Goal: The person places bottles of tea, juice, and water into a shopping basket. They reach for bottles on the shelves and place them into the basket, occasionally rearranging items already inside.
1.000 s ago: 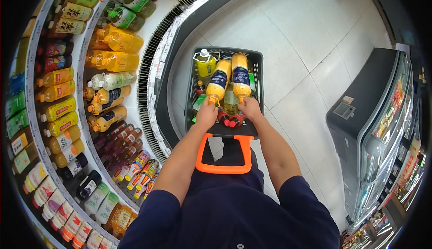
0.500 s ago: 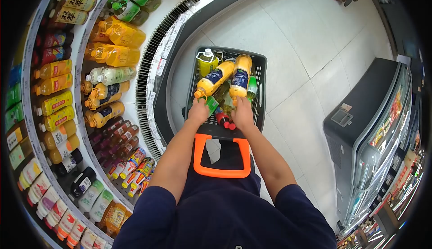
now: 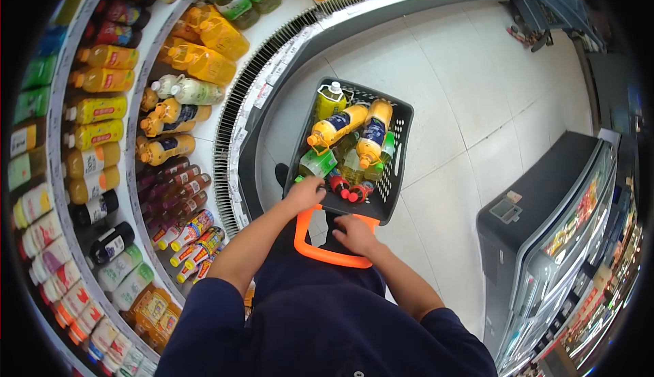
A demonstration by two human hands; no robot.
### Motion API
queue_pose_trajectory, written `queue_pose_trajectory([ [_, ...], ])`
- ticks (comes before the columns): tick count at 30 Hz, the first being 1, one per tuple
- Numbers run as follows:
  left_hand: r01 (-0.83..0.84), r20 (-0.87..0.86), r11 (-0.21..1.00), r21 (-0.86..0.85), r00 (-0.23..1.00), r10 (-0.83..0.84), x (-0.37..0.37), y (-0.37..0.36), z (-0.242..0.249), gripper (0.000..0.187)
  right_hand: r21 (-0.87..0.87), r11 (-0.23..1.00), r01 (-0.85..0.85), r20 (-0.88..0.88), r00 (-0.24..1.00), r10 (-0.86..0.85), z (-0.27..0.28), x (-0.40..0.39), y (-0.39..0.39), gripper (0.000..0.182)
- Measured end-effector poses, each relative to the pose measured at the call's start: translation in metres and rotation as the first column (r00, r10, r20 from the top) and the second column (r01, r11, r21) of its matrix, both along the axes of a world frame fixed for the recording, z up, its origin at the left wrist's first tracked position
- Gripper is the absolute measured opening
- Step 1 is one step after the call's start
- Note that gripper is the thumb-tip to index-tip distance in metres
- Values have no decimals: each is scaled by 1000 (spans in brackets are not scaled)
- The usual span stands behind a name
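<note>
A dark grey shopping basket (image 3: 403,166) with an orange handle (image 3: 332,260) stands in front of me. Two large orange juice bottles (image 3: 337,126) with dark blue labels lie on top of its load. Beneath and around them are a yellow-green bottle (image 3: 330,106), a green-labelled bottle (image 3: 318,164) and red-capped bottles (image 3: 351,190). My left hand (image 3: 306,194) is over the basket's near left edge, close to the green-labelled bottle, fingers loosely bent and holding nothing. Over the handle, near its right side, my right hand (image 3: 354,234) is empty with its fingers partly spread.
Curved drink shelves (image 3: 204,128) with rows of bottles run along the left and far side, edged by a black vent grille (image 3: 235,84). A dark freezer cabinet (image 3: 538,200) stands at the right. Pale floor tiles (image 3: 443,91) lie beyond the basket.
Both hands have let go of the two juice bottles, which now lie in the basket. The right hand has drawn back to the handle; the left has pulled back to the near edge.
</note>
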State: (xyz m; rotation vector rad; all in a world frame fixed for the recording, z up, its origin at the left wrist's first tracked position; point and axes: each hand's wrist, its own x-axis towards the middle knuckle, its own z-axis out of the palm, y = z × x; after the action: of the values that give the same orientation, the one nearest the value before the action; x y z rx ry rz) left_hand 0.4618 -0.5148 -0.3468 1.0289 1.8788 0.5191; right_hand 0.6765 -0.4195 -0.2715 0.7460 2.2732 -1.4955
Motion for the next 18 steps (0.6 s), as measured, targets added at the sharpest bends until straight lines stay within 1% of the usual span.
queue_pose_trajectory([
  [1,29,110,998,-55,994,-23,8,-5,32,31,-79,997,-6,27,1000,8,12,2,-7,26],
  [2,43,173,996,-74,984,-30,17,-15,57,28,-70,997,-36,9,999,37,21,5,-13,26],
  [3,82,211,986,-148,976,-50,25,-21,90,29,-72,996,-47,10,999,48,28,8,-19,24],
  [4,158,167,976,-149,977,-133,33,-33,104,30,-78,995,-65,10,998,66,34,10,-23,24],
  [5,177,157,976,-128,975,-156,41,-45,115,31,-76,995,-65,27,997,67,38,12,-26,32],
  [6,193,149,975,-110,973,-176,49,-56,125,32,-78,990,-118,6,993,119,42,12,-27,32],
  [7,258,1,964,-56,966,-259,58,-65,128,41,-73,989,-125,60,990,130,47,14,-29,35],
  [8,211,-13,976,-59,977,-212,67,-71,130,41,-61,990,-128,116,984,135,52,16,-30,38],
  [9,243,-91,969,-46,965,-246,74,-74,133,45,-57,991,-121,98,987,126,56,20,-32,45],
  [10,284,-172,958,-35,943,-285,78,-75,134,49,-44,987,-154,85,984,158,60,23,-32,45],
  [11,272,-168,960,-64,946,-279,81,-77,133,53,5,970,-242,131,962,239,65,26,-33,46],
  [12,252,-185,966,-51,949,-257,82,-79,136,53,54,945,-323,183,933,308,70,29,-34,48],
  [14,267,-195,961,-77,941,-277,84,-81,143,49,131,927,-351,175,929,327,75,35,-40,47],
  [16,259,-229,965,-40,938,-261,89,-88,136,50,207,907,-366,171,927,335,71,42,-49,48],
  [18,288,-215,957,-19,934,-285,90,-96,135,52,322,904,-282,169,956,238,61,48,-62,43],
])
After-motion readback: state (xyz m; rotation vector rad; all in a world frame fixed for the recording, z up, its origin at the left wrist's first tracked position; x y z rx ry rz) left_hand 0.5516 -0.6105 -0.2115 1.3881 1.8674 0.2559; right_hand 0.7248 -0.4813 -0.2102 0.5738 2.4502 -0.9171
